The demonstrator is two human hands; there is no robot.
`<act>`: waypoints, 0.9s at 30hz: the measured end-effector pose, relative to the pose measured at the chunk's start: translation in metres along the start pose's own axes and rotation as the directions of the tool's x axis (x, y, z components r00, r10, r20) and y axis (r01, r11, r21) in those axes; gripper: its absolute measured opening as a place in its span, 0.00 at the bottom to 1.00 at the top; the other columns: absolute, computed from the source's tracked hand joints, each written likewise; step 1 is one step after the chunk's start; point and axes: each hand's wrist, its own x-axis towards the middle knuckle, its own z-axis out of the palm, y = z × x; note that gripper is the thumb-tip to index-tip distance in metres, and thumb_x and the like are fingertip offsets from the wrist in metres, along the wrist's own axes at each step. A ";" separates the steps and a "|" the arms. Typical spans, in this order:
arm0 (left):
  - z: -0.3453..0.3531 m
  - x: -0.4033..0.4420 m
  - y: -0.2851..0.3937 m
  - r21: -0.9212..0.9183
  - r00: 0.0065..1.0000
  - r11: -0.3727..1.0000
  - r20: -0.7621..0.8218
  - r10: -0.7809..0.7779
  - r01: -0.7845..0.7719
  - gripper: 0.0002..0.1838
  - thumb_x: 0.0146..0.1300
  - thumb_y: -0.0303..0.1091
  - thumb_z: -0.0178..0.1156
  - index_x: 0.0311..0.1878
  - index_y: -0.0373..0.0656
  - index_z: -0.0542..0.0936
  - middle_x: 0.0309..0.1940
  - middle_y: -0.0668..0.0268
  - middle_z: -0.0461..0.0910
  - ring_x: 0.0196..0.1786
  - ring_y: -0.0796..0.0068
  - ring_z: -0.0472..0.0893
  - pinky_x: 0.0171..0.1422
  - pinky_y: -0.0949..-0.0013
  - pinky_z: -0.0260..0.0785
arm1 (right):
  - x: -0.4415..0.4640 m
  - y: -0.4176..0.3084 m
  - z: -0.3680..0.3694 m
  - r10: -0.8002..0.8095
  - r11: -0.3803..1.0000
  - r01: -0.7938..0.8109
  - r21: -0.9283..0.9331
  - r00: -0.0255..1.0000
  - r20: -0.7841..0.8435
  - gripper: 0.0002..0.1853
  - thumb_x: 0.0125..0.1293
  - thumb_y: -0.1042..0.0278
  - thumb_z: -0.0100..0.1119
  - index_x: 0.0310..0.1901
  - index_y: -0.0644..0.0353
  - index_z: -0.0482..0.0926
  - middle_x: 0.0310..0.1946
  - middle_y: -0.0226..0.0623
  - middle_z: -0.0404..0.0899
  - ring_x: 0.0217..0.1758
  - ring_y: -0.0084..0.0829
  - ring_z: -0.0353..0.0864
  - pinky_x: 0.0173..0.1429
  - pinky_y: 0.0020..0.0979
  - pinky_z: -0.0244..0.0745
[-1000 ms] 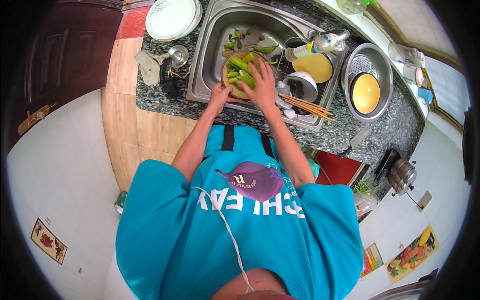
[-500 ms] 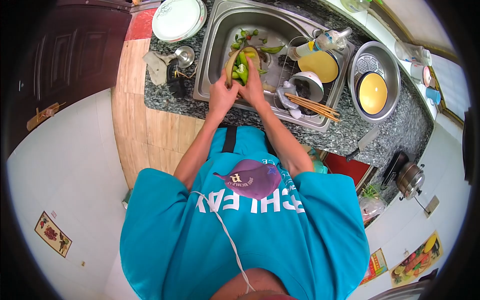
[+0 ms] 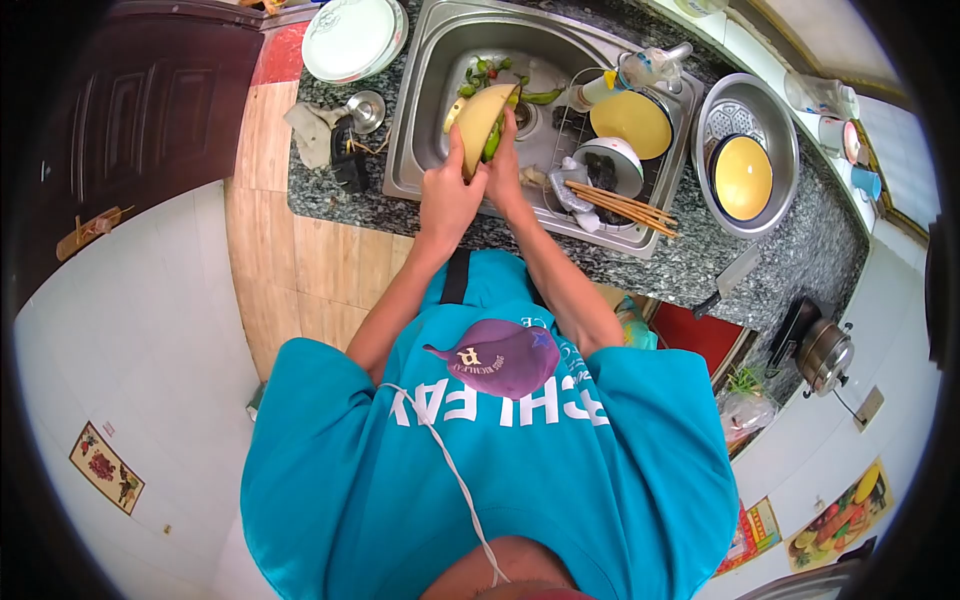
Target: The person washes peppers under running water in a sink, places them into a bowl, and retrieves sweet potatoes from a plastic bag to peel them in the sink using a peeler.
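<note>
My left hand grips a yellow bowl over the sink, its thumb side against the outer wall. The bowl is tipped on its side, its mouth facing right and its outside toward me. Green peppers show at its mouth. My right hand is closed along the mouth side, fingers by the rim and the peppers; its exact hold is partly hidden. Beyond the bowl, small green and red peppers lie on the sink floor, with a longer green pepper near the drain.
Right of the basin, a wire rack holds bowls, with chopsticks across the front. A steel basin with a yellow bowl inside stands farther right, near a knife. Plates and a ladle are at left.
The bowl has tilted further, so its outside now faces me and hides most of the peppers within. My left hand has turned with it; my right hand has shifted slightly left.
</note>
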 end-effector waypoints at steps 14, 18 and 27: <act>0.019 -0.004 -0.110 -0.780 0.845 0.353 0.398 -0.358 0.517 0.19 0.67 0.23 0.50 0.60 0.28 0.69 0.48 0.51 0.79 0.43 0.58 0.85 0.39 0.62 0.85 | 0.001 -0.014 0.009 -0.119 0.810 0.185 -0.557 0.981 0.154 0.35 0.55 0.56 0.71 0.62 0.63 0.72 0.58 0.54 0.71 0.61 0.57 0.68 0.67 0.45 0.64; 0.032 0.016 -0.115 -0.676 0.816 0.458 0.478 -0.323 0.577 0.17 0.68 0.22 0.45 0.59 0.29 0.68 0.48 0.49 0.78 0.45 0.56 0.85 0.45 0.58 0.85 | -0.001 -0.005 0.001 -0.151 0.817 0.116 -0.565 0.988 -0.016 0.20 0.60 0.67 0.64 0.53 0.66 0.77 0.54 0.53 0.73 0.58 0.55 0.70 0.64 0.43 0.67; 0.088 0.089 -0.153 -0.302 0.591 0.562 0.670 -0.450 0.770 0.19 0.67 0.24 0.45 0.60 0.40 0.73 0.46 0.54 0.81 0.40 0.59 0.85 0.35 0.60 0.84 | 0.031 0.053 -0.037 -0.037 0.660 -0.092 -0.746 0.987 -0.154 0.11 0.61 0.78 0.51 0.45 0.67 0.79 0.46 0.54 0.77 0.50 0.55 0.75 0.56 0.46 0.70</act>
